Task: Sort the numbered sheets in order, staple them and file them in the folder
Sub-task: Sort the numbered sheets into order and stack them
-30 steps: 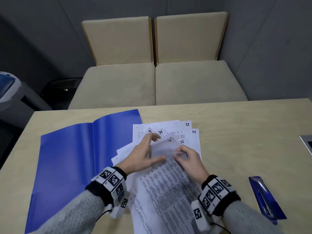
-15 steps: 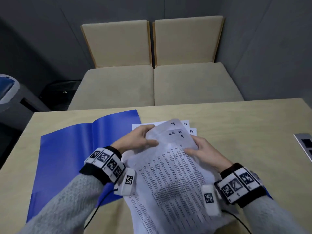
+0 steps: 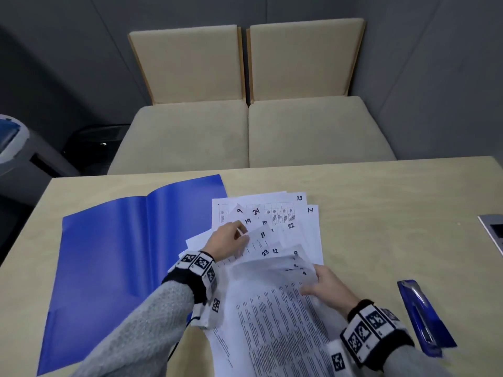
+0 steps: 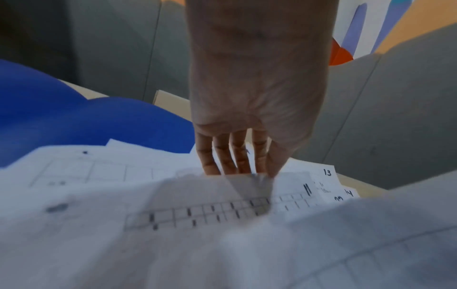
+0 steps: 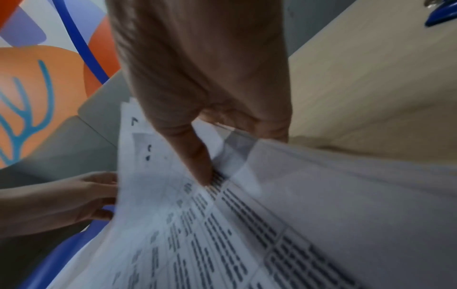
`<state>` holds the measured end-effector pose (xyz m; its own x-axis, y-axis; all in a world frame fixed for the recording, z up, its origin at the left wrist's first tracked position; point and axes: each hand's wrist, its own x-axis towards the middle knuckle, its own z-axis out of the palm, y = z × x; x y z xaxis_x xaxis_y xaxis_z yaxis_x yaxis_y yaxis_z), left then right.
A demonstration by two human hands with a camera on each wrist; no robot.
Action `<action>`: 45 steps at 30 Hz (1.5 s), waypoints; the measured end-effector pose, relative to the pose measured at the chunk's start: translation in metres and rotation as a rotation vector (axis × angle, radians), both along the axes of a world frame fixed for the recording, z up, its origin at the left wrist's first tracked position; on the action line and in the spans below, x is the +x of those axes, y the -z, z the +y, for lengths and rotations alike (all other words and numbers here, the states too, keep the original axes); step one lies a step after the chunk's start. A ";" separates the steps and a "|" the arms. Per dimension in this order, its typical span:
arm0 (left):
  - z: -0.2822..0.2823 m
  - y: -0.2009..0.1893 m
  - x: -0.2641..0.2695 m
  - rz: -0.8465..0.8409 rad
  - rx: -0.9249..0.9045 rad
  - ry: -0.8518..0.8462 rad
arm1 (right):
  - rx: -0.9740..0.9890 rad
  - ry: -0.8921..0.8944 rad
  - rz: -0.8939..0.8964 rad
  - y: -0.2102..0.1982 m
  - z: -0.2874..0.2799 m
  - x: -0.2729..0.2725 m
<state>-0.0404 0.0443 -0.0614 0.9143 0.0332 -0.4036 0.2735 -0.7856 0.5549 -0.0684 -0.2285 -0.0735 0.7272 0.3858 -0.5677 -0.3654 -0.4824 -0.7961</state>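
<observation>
Numbered sheets (image 3: 272, 229) lay fanned in a loose pile mid-counter (image 3: 381, 227), just right of the open blue folder (image 3: 109, 262), some overlapping its right flap. Nos. visible in the head view: 13 and 14 at the far right corners, then 9, 24, 19, 10, 22, 11, 23, 12 nearer.

Left hand (image 3: 227, 242) was on the pile's left side, pinching the far edge of the sheet marked 11 (image 4: 284, 195) btw thumb and fingers (image 4: 222, 160); the left wrist view showed fingertips behind that edge, thumb in front.

Right hand (image 3: 325, 288) gripped a bunch of printed sheets (image 3: 275, 322) near its far right corner, raised off the counter and bowed, w/ the near end running out of the picture toward the person. In the right wrist view the thumb (image 5: 195, 160) pressed on top of the print while the other fingers curled under. Nos. on that bunch were too blurred to read.

Blue stapler (image 3: 423, 317) lay on the counter at near right, apart from the papers and just right of the right wrist. Two beige cushioned seats (image 3: 245, 131) stood beyond the far counter edge. Both forearms wore grey sleeves (image 3: 141, 330) and marker wristbands.
</observation>
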 end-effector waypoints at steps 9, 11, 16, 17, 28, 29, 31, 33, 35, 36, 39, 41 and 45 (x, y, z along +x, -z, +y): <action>-0.014 -0.011 -0.010 0.146 -0.360 -0.039 | -0.114 -0.207 -0.460 0.000 0.013 0.007; -0.013 -0.011 -0.012 0.075 -0.358 -0.048 | -0.121 -0.230 -0.512 0.002 0.015 0.003; -0.004 -0.001 -0.011 -0.019 -0.290 -0.177 | -0.164 -0.257 -0.595 0.005 0.012 -0.005; -0.004 0.000 -0.011 -0.012 -0.308 -0.195 | -0.163 -0.264 -0.595 0.004 0.012 -0.006; -0.013 -0.013 -0.020 0.006 -0.399 -0.079 | -0.137 -0.215 -0.608 0.011 0.023 -0.011; -0.013 -0.010 -0.022 -0.060 -0.357 -0.082 | -0.124 -0.208 -0.591 0.011 0.022 -0.013; -0.013 -0.006 -0.026 -0.269 -0.176 -0.069 | -0.085 -0.197 -0.569 0.011 0.021 -0.018; -0.014 -0.005 -0.030 -0.459 -0.046 -0.047 | -0.074 -0.188 -0.560 0.011 0.020 -0.021; -0.017 -0.007 -0.033 -0.448 -0.030 -0.017 | -0.080 -0.186 -0.561 0.011 0.020 -0.022; -0.019 -0.007 -0.035 -0.367 -0.039 0.003 | -0.079 -0.184 -0.561 0.011 0.020 -0.023; -0.023 -0.003 -0.040 -0.133 -0.119 0.022 | -0.076 -0.192 -0.569 0.010 0.020 -0.023; -0.023 -0.003 -0.042 -0.109 -0.229 0.004 | -0.100 -0.187 -0.594 0.011 0.018 -0.024; -0.023 -0.007 -0.047 -0.137 -0.287 0.104 | -0.105 -0.164 -0.587 0.012 0.016 -0.024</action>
